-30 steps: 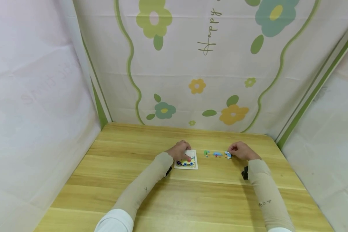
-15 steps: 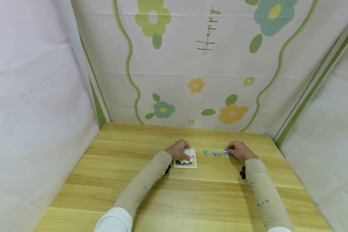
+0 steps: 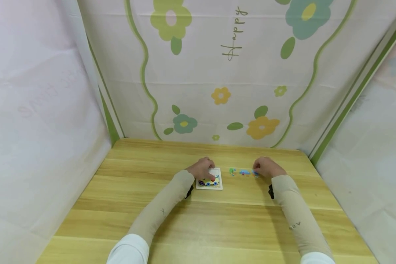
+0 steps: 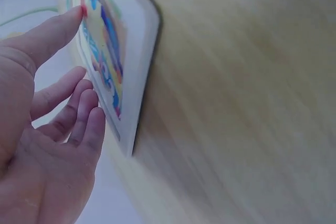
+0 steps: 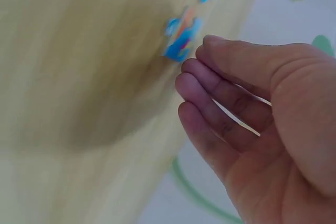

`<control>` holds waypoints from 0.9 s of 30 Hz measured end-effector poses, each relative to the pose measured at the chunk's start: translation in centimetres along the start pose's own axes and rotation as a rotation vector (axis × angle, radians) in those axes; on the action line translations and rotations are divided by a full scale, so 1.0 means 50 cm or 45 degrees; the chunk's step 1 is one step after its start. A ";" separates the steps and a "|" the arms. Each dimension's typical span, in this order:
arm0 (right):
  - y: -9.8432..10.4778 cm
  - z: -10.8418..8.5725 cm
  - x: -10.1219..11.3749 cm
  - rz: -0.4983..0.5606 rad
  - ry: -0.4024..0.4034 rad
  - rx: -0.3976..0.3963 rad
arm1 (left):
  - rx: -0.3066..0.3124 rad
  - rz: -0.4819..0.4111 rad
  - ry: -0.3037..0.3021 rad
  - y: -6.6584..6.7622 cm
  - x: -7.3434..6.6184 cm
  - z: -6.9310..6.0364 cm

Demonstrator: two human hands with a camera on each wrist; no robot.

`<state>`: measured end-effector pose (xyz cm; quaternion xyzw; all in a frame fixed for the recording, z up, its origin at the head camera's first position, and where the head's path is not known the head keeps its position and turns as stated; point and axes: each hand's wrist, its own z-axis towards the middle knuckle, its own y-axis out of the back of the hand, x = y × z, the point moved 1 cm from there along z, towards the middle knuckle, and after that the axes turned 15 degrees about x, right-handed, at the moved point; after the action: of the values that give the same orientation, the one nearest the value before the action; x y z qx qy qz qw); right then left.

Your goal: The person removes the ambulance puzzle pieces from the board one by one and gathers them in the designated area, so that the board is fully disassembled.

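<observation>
The left hand (image 3: 202, 169) rests at a square puzzle board (image 3: 219, 187) with a yellow vehicle picture. In the left wrist view its thumb presses on the red part, and the other fingers lie slightly bent along the board's edge. To the right, the right hand (image 3: 268, 167) pinches a blue jigsaw piece (image 5: 181, 40) with orange on it at the fingertips, low over the table; its grip is partly hidden by the thumb. Between the hands lie two more pieces, a blue one (image 3: 244, 172) and a green one (image 3: 232, 171).
All of this lies on a wood-grain table (image 3: 198, 227). A flower-printed cloth wall (image 3: 184, 73) stands close behind the board and pieces, with pale cloth sides at left and right. Black wrist cameras sit under both forearms.
The right hand has turned the jigsaw piece at its fingertips and shifted slightly left. The left hand stays on the board. The whole head view has drifted a little.
</observation>
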<state>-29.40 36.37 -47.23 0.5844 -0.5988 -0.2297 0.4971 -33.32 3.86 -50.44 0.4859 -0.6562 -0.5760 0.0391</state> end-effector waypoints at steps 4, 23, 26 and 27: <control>0.002 0.011 0.042 -0.034 0.040 0.053 | 0.017 0.040 -0.018 0.005 0.007 -0.016; -0.034 0.082 0.321 -0.185 0.505 0.160 | 0.046 0.065 -0.073 0.016 0.057 -0.123; -0.050 0.095 0.335 -0.152 0.536 0.161 | 0.040 0.050 -0.092 0.013 0.056 -0.126; -0.056 0.100 0.338 -0.144 0.543 0.163 | 0.036 0.044 -0.101 0.012 0.056 -0.126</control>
<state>-29.40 18.56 -46.12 0.6827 -0.4599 -0.0901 0.5606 -31.30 -2.65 -49.30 0.4518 -0.6736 -0.5847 0.0162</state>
